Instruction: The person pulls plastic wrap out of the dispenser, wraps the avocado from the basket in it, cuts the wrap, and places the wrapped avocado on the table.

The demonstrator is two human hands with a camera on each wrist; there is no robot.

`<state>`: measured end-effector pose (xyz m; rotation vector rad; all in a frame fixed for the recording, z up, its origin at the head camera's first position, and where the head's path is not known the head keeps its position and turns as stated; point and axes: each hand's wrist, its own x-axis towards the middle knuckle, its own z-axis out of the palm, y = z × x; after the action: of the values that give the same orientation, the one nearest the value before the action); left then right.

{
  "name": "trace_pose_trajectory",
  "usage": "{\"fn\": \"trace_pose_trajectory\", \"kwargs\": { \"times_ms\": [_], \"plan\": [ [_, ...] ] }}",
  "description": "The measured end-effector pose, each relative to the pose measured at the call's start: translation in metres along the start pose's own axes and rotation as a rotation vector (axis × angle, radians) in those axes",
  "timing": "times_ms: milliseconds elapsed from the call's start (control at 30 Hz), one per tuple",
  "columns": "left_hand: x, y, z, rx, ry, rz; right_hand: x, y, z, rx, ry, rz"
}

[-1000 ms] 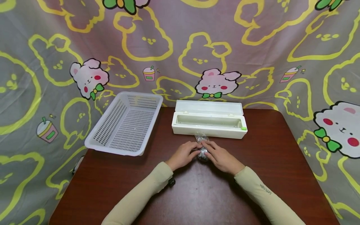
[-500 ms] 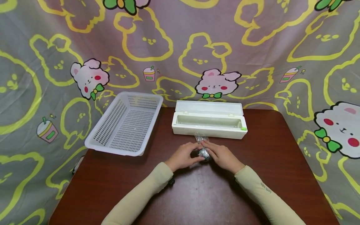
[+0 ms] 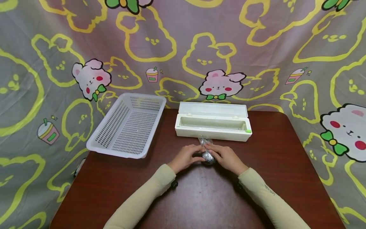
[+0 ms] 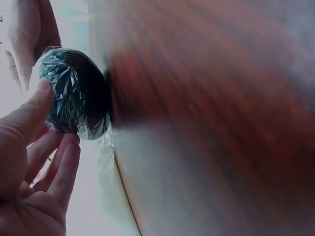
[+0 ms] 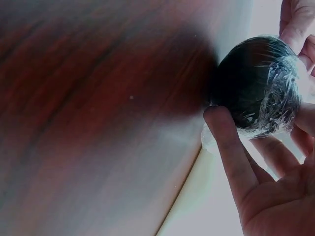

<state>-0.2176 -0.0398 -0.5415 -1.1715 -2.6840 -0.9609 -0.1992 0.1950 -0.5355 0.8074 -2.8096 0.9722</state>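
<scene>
A dark, rounded item wrapped in crinkled cling film sits on the table between both hands. My left hand holds it from the left, with the thumb pressed on the film and the fingertips under its far end in the left wrist view. From the other side my right hand grips it, fingers curved along its side in the right wrist view. A loose tail of clear film sticks out beyond the fingers toward the white box. Through the film, the wrapped item looks black-green and smooth.
Just behind the hands stands a long white dispenser box, its lid raised and a green slider at its right end. A white perforated basket stands at the left. Patterned cloth surrounds the brown table.
The left thumb has lifted off and come back lower on the wrapped item. The right thumb has shifted back slightly, and more of the item shows between the hands.
</scene>
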Motion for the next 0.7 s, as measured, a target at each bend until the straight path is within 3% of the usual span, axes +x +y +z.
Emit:
{"fn": "trace_pose_trajectory", "kwargs": {
  "times_ms": [100,333,500,700],
  "plan": [
    [0.0,-0.002,-0.001,-0.005,-0.006,0.001,0.0,0.0,0.001,-0.005,0.001,0.006],
    [-0.004,0.007,-0.006,0.044,-0.102,-0.06,-0.002,-0.001,-0.001,-0.022,-0.013,0.014],
    [-0.007,0.016,-0.006,0.086,-0.065,-0.075,-0.005,-0.004,-0.005,-0.162,0.008,-0.014],
    [-0.006,0.018,-0.005,0.218,-0.064,-0.074,-0.006,-0.004,-0.014,-0.306,0.064,-0.106]
  ]
}}
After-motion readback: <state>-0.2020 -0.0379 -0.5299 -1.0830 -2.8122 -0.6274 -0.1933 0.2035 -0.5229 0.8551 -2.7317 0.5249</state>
